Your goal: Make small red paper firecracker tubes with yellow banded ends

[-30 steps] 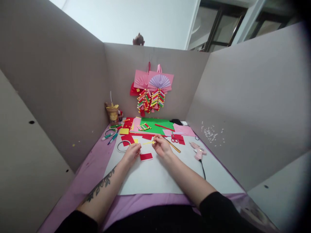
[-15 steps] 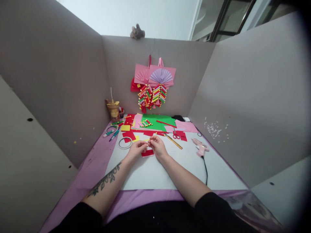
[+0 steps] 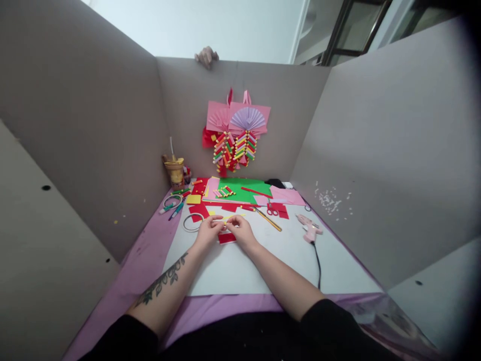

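Note:
My left hand and my right hand meet over the white sheet, fingertips pinched on a thin yellow paper strip held between them. A small red paper rectangle lies on the sheet just under the hands. The strip's middle is hard to make out behind the fingers.
Beyond the hands lie a tape ring, red and yellow scraps, a green sheet, red scissors, a pencil and a pink glue gun. A cup stands back left. Paper decorations hang on the cardboard wall; another person's hand grips its top.
My two hands came together from apart and now both pinch the yellow strip above the red rectangle. The hand on the wall's top edge shifted slightly left.

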`<move>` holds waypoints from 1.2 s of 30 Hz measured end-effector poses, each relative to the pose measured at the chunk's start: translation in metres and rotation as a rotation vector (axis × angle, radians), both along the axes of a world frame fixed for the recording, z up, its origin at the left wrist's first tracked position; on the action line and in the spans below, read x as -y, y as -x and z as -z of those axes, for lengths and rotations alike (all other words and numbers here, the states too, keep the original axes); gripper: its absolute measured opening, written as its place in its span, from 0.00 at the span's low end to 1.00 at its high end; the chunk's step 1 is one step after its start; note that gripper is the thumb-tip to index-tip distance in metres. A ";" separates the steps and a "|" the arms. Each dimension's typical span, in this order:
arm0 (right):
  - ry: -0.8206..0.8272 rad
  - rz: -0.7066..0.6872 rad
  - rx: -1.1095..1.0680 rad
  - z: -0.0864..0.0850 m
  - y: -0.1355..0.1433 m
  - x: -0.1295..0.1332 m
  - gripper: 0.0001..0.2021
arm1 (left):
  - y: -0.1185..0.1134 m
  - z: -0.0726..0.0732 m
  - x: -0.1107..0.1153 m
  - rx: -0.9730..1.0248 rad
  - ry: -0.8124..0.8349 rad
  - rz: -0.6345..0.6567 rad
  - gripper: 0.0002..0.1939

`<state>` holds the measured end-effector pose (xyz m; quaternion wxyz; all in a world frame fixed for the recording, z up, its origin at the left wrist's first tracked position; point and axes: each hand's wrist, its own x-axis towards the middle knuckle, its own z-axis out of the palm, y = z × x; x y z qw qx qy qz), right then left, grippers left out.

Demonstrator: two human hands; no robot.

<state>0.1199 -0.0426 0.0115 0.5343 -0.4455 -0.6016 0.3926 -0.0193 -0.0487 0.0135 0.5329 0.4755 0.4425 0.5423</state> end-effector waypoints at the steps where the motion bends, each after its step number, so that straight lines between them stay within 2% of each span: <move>1: -0.005 0.005 0.017 0.000 0.001 0.000 0.06 | 0.000 0.000 0.000 -0.001 0.004 0.002 0.19; 11: -0.013 0.077 0.041 0.000 0.008 -0.003 0.04 | -0.006 0.004 -0.001 0.035 0.038 -0.015 0.21; 13: 0.001 0.091 0.012 -0.009 0.000 -0.001 0.05 | -0.004 0.005 -0.002 0.042 0.048 -0.026 0.21; 15: 0.006 0.105 0.025 -0.025 -0.019 0.008 0.06 | -0.001 0.005 -0.002 0.014 0.040 -0.052 0.20; 18: -0.084 0.145 0.257 -0.057 -0.071 0.041 0.05 | 0.004 0.005 -0.002 -0.034 0.034 -0.089 0.18; 21: -0.148 0.220 0.595 -0.079 -0.146 0.092 0.05 | 0.006 0.007 -0.003 -0.054 0.041 -0.092 0.16; 23: -0.093 0.271 0.809 -0.083 -0.201 0.126 0.07 | 0.004 0.008 -0.004 -0.061 0.027 -0.079 0.15; 24: -0.029 0.246 0.913 -0.082 -0.228 0.141 0.08 | 0.004 0.009 -0.004 -0.065 0.016 -0.073 0.15; 26: 0.119 0.071 1.058 -0.078 -0.274 0.163 0.10 | 0.002 0.010 -0.005 -0.075 0.000 -0.062 0.16; 28: 0.224 -0.016 1.128 -0.076 -0.304 0.174 0.12 | 0.001 0.011 -0.005 -0.079 -0.009 -0.055 0.16; 30: 0.221 0.046 1.143 -0.082 -0.312 0.172 0.12 | 0.001 0.010 -0.004 -0.080 -0.005 -0.053 0.16; 32: 0.156 0.124 1.146 -0.093 -0.299 0.161 0.11 | 0.001 0.009 -0.003 -0.081 0.009 -0.053 0.16; 34: 0.047 0.197 1.138 -0.106 -0.273 0.144 0.08 | 0.001 0.006 -0.002 -0.088 0.022 -0.057 0.16; 36: -0.022 0.194 1.101 -0.113 -0.238 0.123 0.08 | 0.001 0.004 -0.001 -0.101 0.021 -0.064 0.15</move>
